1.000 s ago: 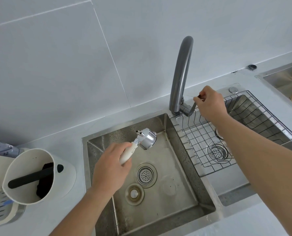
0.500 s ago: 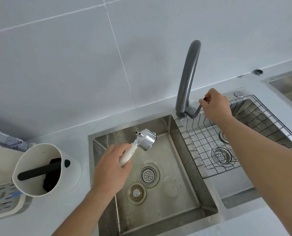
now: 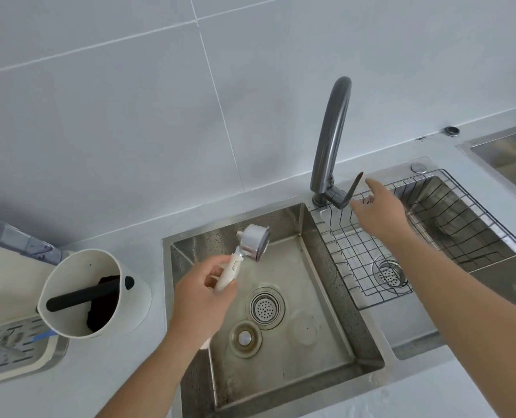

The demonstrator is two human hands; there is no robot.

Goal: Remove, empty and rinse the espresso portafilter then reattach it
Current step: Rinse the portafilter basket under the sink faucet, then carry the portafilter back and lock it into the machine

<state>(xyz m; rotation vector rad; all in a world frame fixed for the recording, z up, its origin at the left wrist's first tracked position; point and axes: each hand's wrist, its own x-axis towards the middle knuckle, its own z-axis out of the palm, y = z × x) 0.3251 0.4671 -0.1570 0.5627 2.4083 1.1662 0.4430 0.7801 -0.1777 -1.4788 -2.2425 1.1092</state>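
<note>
The right hand (image 3: 377, 212) has let go of the tap lever (image 3: 353, 188), its grip now apart beside it; the left hand (image 3: 204, 294) clamps the portafilter (image 3: 252, 244) over the sink (image 3: 308, 300), rinsing probably finished or about to begin

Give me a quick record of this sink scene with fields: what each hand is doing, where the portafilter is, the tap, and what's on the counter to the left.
left hand: grips the portafilter's white handle
portafilter: held over the left sink basin, metal head tipped on its side
right hand: fingers extended beside the tap lever, not gripping it
tap: no water visible
knock box: on the counter left of the sink, dark grounds inside
wire rack: sits in the right basin
</note>
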